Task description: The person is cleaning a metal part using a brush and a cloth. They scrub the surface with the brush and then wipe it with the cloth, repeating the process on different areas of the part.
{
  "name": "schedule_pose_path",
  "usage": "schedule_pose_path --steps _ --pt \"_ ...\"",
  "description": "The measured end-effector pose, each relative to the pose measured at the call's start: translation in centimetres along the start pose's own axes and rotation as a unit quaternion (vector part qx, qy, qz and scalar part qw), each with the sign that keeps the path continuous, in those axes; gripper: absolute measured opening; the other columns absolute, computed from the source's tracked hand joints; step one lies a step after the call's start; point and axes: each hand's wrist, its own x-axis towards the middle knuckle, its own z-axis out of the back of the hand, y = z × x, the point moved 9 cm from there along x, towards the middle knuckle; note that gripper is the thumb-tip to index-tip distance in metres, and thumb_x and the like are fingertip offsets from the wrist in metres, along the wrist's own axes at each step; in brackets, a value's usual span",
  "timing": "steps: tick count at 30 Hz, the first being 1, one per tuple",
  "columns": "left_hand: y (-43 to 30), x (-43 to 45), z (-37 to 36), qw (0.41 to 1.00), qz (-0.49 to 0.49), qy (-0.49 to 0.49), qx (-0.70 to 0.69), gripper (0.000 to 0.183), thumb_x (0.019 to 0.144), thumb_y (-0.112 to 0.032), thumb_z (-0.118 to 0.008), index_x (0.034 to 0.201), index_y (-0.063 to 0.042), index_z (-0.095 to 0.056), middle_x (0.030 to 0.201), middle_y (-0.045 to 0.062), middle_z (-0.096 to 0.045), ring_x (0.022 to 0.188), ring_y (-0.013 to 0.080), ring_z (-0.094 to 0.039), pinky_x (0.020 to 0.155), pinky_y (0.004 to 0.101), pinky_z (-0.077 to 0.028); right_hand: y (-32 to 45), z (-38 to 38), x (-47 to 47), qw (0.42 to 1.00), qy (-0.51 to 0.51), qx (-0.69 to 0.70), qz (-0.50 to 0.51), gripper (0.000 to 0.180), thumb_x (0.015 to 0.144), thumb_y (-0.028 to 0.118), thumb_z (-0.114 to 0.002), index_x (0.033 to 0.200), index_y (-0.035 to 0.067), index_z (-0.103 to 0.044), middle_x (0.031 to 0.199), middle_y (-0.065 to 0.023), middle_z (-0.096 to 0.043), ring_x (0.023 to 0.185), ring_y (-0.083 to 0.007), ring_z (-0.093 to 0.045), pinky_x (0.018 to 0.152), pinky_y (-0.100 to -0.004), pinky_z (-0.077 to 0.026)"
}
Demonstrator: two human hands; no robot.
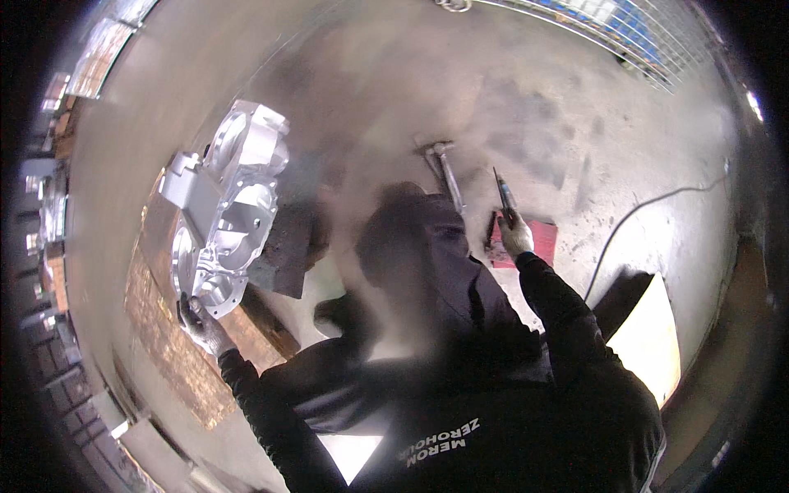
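A large machined metal housing [243, 215] with round bores stands at the left on worn wooden boards [179, 345]. My left hand [200, 323], in a pale glove with dark fingertips, has its fingers on the housing's near lower end. My right hand [516, 234], also gloved, is closed around a slim hand tool [505, 192] with a thin, dark tip pointing away from me; its exact kind is unclear. Under and beside that hand lies a red flat object [543, 240] on the floor. A hammer [451, 175] lies left of the tool, its head away from me.
A dark cable or hose [641, 209] curves over the concrete floor at the right. A wire mesh container [616, 37] stands at the far upper right. A pale, bright panel [656, 345] is at my right. Stacked goods [95, 58] line the far left.
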Motion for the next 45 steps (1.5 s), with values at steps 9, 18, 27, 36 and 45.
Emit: schedule_pose_path --steps 9,18,27,36,45 --pt "-0.5 0.9 -0.3 0.997 -0.011 0.008 0.081 0.048 0.088 -0.004 -0.074 0.134 -0.008 -0.063 0.141 0.016 -0.057 0.125 0.0277 -0.059 0.097 0.0365 -0.055 1.0 -3.6 9.4 0.962 0.031 -0.204 0.179 0.058 0.087 0.018 -0.056 0.145 0.012 -0.054 0.14 -0.0143 -0.061 0.123 -0.0358 -0.061 0.101 -0.0476 -0.049" --pt "-0.8 -0.1 2.1 0.99 0.012 -0.084 0.114 0.039 0.095 -0.041 -0.071 0.118 -0.01 -0.073 0.124 0.016 -0.062 0.117 0.0305 -0.059 0.097 0.0404 -0.05 1.6 -4.0 18.0 0.981 0.101 -0.166 0.025 0.056 0.098 0.03 -0.056 0.15 0.015 -0.044 0.122 -0.0108 -0.067 0.099 -0.0275 -0.065 0.083 -0.04 -0.053" --pt "-1.4 0.9 2.7 0.986 0.134 -0.072 0.071 0.038 0.09 -0.04 -0.072 0.107 -0.006 -0.077 0.121 0.02 -0.068 0.114 0.0369 -0.064 0.098 0.0429 -0.051 49.9 3.8 0.8 0.937 0.148 0.145 0.28 0.041 0.107 0.033 -0.053 0.138 0.008 -0.058 0.088 0.005 -0.054 0.072 -0.0032 -0.043 0.061 -0.0211 -0.039" --pt "-1.2 1.0 3.2 0.979 0.196 0.0 0.054 0.036 0.088 -0.044 -0.069 0.11 -0.015 -0.078 0.128 0.014 -0.063 0.119 0.04 -0.053 0.104 0.0472 -0.046 51.1 -22.1 -25.3 0.745 0.314 -0.248 0.534 0.049 0.098 0.047 -0.059 0.13 0.009 -0.058 0.114 -0.0231 -0.069 0.11 -0.0426 -0.064 0.093 -0.0508 -0.051" --pt "0.1 0.9 2.8 0.982 0.172 0.049 0.055 0.037 0.089 -0.048 -0.067 0.109 -0.018 -0.077 0.129 0.011 -0.06 0.12 0.042 -0.048 0.105 0.0517 -0.041 51.1 -27.1 -25.5 0.841 0.276 -0.207 0.418 0.066 0.101 0.061 -0.044 0.144 0.011 -0.05 0.127 -0.0231 -0.066 0.124 -0.0431 -0.058 0.104 -0.0482 -0.046"
